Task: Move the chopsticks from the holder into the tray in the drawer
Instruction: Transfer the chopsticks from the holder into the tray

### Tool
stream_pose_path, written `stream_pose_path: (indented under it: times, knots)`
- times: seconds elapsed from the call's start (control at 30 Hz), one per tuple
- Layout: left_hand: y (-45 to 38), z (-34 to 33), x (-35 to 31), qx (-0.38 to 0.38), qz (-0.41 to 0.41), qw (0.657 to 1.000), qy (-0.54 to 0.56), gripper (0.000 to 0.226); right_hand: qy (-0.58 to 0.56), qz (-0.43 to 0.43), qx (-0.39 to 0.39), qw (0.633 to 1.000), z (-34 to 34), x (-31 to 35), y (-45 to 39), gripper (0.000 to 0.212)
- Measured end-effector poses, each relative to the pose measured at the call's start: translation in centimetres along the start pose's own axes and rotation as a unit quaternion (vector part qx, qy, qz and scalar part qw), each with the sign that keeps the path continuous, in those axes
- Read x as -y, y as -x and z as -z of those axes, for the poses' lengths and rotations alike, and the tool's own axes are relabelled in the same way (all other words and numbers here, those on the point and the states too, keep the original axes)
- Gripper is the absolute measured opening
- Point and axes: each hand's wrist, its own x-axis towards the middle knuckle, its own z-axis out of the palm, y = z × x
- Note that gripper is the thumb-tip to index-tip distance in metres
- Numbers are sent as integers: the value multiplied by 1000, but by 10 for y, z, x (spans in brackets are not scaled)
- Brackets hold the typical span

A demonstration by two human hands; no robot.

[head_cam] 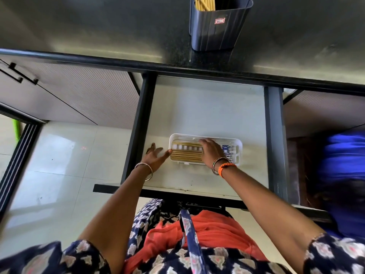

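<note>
A batch of pale wooden chopsticks [185,154] lies flat and side by side in the white plastic tray [238,150], which sits toward six o'clock on the floor of the open drawer [207,109]. More of them stand upright in the dark ribbed holder [219,28] on the counter [98,26] at twelve o'clock, so the job looks only part done.

The right hand [212,153] rests on top of the laid sticks near the tray's middle, fingers bent down over them. It seems to be pressing or evening them out, though whether it is actually pinching any cannot be told from here. The left hand [157,157] is spread flat with fingers relaxed, its thumb side touching the tray's nine o'clock end, probably to brace the light tray so it does not slide on the smooth white drawer bottom.

The tray has rounded corners and a slotted base. The holder is a tapered box with vertical ridges and a small red label. The counter is dark and glossy.
</note>
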Motion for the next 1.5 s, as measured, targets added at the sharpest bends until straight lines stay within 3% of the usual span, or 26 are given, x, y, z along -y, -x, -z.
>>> stream_pose_path:
  times: [0.1, 0.3, 0.5, 0.53, 0.6, 0.67, 0.73, 0.83, 0.93, 1.0, 1.1, 1.17, 1.23, 1.5]
  knots:
    - [1, 1, -2, 6, 0, 1000, -1, 76, 59, 29, 21, 998, -3, -1, 0, 55]
    - [3, 2, -5, -5, 3, 1000, 7, 73, 58, 47, 53, 996, -3, 1, 7, 65]
    - [4, 9, -11, 0, -4, 1000, 17, 92, 78, 61, 27, 995, 17, 13, 4, 48]
    - [3, 12, -13, -19, -7, 999, 38, 91, 78, 72, 11, 994, 28, 20, 5, 42]
    - [-1, 22, -23, -81, 4, 992, 92, 67, 67, 98, -48, 992, 60, 36, 2, 32]
    - [-8, 41, -40, -170, -16, 981, 87, 39, 3, 129, -164, 978, 104, 54, -12, 29]
    - [-16, 66, -64, -274, -70, 956, 79, 25, -67, 167, -281, 943, 154, 68, -40, 30]
    - [-21, 110, -109, -410, -178, 893, 54, 21, -115, 170, -372, 905, 232, 84, -96, 31]
    - [-34, 156, -147, -495, -263, 827, -52, 39, -84, 91, -364, 923, 289, 95, -149, 30]
    - [-52, 177, -158, -442, -241, 851, -152, 59, -59, 51, -339, 938, 305, 98, -178, 33]
    - [-79, 178, -156, -299, -167, 902, -264, 88, -62, 29, -283, 957, 316, 106, -209, 33]
    - [-88, 170, -152, -255, -130, 911, -298, 105, -103, 20, -242, 965, 318, 109, -222, 37]
    - [-91, 170, -153, -241, -122, 916, -295, 108, -131, 15, -225, 965, 320, 110, -231, 41]
    - [-90, 177, -157, -192, -112, 934, -279, 107, -207, 22, -289, 935, 325, 101, -239, 22]
